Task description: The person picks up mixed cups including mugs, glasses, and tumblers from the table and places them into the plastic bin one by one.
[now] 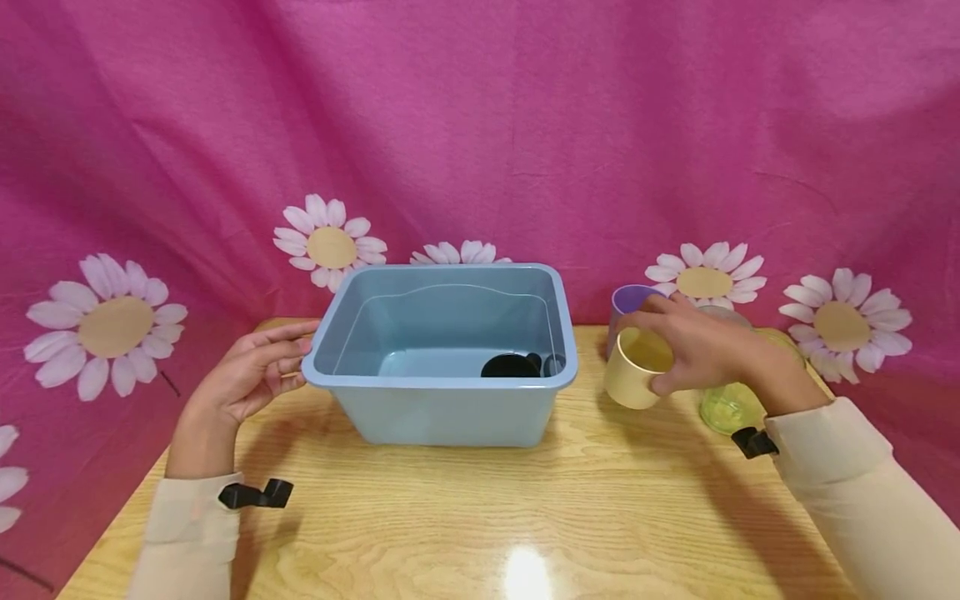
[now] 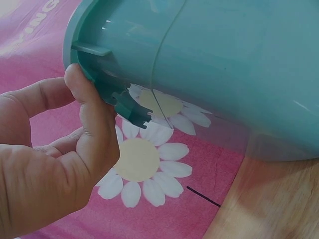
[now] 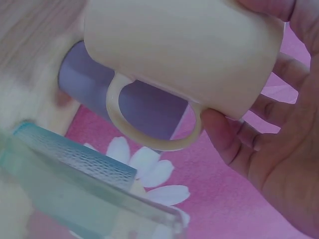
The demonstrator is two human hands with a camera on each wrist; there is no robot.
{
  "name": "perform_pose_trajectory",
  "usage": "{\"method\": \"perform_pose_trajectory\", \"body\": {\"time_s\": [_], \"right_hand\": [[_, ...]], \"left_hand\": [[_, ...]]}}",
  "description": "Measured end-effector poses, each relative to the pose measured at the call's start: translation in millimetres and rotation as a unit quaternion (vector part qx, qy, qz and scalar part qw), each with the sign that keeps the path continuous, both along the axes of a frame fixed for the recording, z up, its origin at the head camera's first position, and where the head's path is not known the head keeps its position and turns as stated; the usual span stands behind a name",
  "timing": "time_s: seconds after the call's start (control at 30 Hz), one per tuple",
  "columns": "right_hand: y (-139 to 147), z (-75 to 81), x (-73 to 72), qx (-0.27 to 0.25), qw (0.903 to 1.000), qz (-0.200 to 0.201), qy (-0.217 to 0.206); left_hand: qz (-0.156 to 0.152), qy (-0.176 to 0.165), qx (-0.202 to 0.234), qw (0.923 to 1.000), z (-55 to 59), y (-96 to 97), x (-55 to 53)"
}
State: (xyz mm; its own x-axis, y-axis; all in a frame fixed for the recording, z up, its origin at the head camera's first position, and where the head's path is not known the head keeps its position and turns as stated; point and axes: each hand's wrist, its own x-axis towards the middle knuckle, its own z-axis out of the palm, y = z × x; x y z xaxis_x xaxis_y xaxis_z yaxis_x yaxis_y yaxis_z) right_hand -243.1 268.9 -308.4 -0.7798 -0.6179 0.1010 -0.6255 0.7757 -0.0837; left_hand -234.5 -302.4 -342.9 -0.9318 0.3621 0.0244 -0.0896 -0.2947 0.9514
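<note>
A cream mug [image 1: 630, 379] with a loop handle is gripped near its rim by my right hand [image 1: 697, 346], thumb on one side and fingers on the other. Its handle [image 3: 149, 144] shows in the right wrist view. Just behind it stands a purple mug [image 1: 621, 312], partly hidden by the hand. My left hand [image 1: 251, 371] touches the left rim of a blue-grey plastic tub [image 1: 450, 412] with extended fingers. Inside the tub, at the right, lies a black round thing [image 1: 510, 367], mostly hidden by the front wall.
Under the right wrist stands a yellow-green see-through glass [image 1: 726, 408], with more glassware partly hidden behind it. A textured bluish glass [image 3: 79, 154] shows in the right wrist view. A pink daisy-print cloth [image 1: 480, 125] hangs behind the wooden table [image 1: 420, 517].
</note>
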Motion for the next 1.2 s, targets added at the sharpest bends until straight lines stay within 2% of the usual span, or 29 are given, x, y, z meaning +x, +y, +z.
{"method": "perform_pose_trajectory", "body": {"time_s": [0.33, 0.83, 1.0, 1.2], "right_hand": [[-13, 24.7, -2.6, 0.014, 0.9991, 0.037, 0.015], [-31, 73.8, -0.2, 0.052, 0.9976, 0.038, 0.024], [-37, 88.4, -1.9, 0.063, 0.9975, 0.028, 0.019], [-45, 106.7, -6.1, 0.065, 0.9969, 0.04, 0.019]], "left_hand": [[0.004, -0.001, -0.001, 1.0, -0.5, -1.6, 1.2], [0.006, -0.001, -0.006, 1.0, -1.0, 0.0, -1.2], [0.007, 0.0, -0.006, 1.0, -1.4, -0.6, -1.0], [0.011, 0.001, -0.009, 0.9999, 0.3, -1.5, 0.3]]}}
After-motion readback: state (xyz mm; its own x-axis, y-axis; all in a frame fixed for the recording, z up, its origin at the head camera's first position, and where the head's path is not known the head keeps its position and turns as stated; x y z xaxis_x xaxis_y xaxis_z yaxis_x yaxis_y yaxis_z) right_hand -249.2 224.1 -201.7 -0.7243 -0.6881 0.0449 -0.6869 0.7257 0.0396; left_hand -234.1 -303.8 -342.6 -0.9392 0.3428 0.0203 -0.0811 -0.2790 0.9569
